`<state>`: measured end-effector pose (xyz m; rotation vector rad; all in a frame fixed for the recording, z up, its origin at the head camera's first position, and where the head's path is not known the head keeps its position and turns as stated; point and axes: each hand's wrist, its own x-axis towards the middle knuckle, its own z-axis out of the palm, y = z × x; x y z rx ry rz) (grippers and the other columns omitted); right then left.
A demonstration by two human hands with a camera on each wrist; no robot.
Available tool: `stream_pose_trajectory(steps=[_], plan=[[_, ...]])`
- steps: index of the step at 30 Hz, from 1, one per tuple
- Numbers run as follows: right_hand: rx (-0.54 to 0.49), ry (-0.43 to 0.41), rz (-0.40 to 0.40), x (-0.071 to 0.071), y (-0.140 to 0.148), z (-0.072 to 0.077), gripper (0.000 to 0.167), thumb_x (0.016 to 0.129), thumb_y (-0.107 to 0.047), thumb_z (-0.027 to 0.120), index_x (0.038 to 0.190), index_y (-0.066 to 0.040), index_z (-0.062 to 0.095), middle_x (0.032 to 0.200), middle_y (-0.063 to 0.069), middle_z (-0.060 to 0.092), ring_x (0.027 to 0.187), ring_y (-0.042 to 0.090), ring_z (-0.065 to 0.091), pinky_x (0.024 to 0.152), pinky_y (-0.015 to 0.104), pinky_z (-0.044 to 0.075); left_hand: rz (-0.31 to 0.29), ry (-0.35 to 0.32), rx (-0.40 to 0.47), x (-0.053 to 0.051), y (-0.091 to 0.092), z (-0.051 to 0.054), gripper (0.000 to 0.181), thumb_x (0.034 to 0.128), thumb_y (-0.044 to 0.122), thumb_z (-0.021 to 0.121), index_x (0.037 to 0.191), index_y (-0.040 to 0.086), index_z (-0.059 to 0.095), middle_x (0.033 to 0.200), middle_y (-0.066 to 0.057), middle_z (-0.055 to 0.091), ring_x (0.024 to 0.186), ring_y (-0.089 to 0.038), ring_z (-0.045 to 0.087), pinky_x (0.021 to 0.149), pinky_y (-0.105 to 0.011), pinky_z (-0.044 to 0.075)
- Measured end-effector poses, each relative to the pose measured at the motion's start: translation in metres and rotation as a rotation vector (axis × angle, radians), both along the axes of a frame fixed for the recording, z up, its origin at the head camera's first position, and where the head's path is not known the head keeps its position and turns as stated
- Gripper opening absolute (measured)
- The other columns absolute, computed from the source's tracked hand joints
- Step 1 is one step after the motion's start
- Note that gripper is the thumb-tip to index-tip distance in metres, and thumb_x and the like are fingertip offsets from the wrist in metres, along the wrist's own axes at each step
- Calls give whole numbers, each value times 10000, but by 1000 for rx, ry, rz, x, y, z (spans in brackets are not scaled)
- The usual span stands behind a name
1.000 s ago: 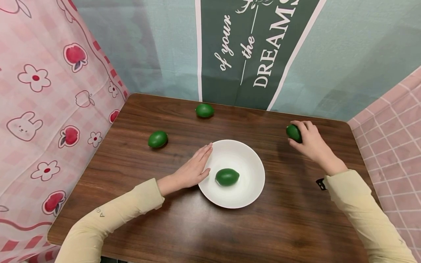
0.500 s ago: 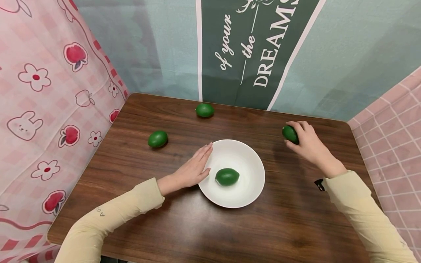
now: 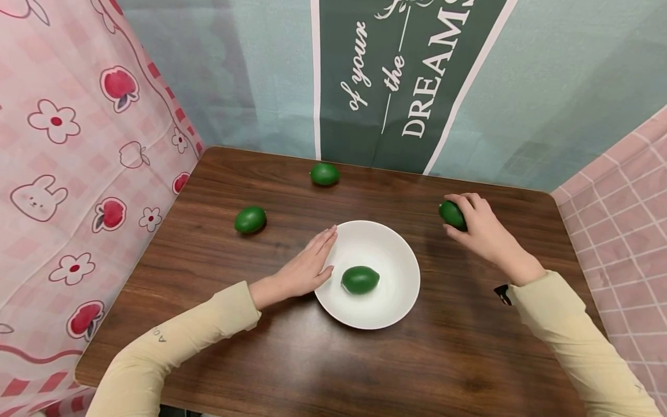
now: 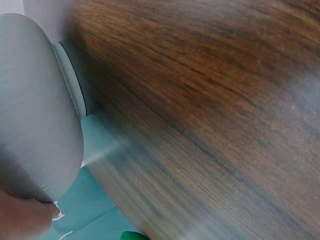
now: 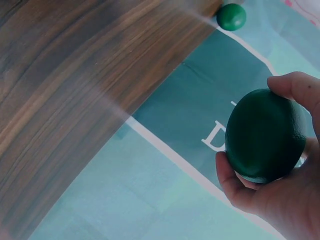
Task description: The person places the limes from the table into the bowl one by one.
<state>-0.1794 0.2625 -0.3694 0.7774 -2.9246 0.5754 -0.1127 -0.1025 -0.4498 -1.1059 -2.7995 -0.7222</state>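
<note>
A green lime [image 3: 452, 215] is gripped between the thumb and fingers of my right hand [image 3: 482, 230], to the right of a white bowl [image 3: 398, 289]. The right wrist view shows that lime [image 5: 265, 135] large, with fingertips curled round it. My left hand [image 3: 304, 269] lies against the bowl's left rim with its fingers straight. Inside the bowl rests another lime [image 3: 360, 280], apart from both hands. In the left wrist view the bowl's outer wall [image 4: 37, 110] fills the left side, with part of the left hand [image 4: 22, 215] below it.
Two more limes lie on the brown wooden table [image 3: 292, 359]: one lime [image 3: 250, 220] left of the bowl, another lime [image 3: 324, 174] near the back edge. A green-blue printed cloth [image 3: 260, 87] hangs behind. Pink cloths flank the table on both sides.
My right hand has moved left with the lime in its grip, somewhat closer to the bowl. The left hand, the bowl and the other limes have stayed put.
</note>
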Motion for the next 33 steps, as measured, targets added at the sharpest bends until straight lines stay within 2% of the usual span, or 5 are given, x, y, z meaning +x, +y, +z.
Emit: stream_pose_trajectory(steps=[9, 20, 33], plan=[[-8, 32, 32, 4, -9, 2, 562, 767, -77, 671, 1265, -7, 419, 1143, 254, 407, 960, 411, 408, 730, 517, 397, 12, -19, -9, 0, 1, 0, 662, 866, 142, 527, 1387, -119, 213, 1475, -220, 175, 1347, -329, 197, 1113, -360, 142], [-10, 55, 82, 8, -20, 2, 573, 759, -87, 693, 1262, -19, 428, 1117, 235, 422, 938, 380, 416, 726, 492, 408, 6, -17, 4, 0, 0, 0, 662, 860, 134, 528, 1385, -122, 216, 1472, -224, 180, 1336, -352, 214, 1108, -380, 160], [-35, 96, 147, 14, -32, 5, 562, 754, -72, 691, 1254, -21, 438, 1112, 205, 426, 938, 359, 420, 725, 476, 414, 13, -31, -9, 0, 0, 1, 666, 866, 142, 524, 1391, -115, 205, 1482, -209, 164, 1359, -302, 175, 1111, -361, 143]])
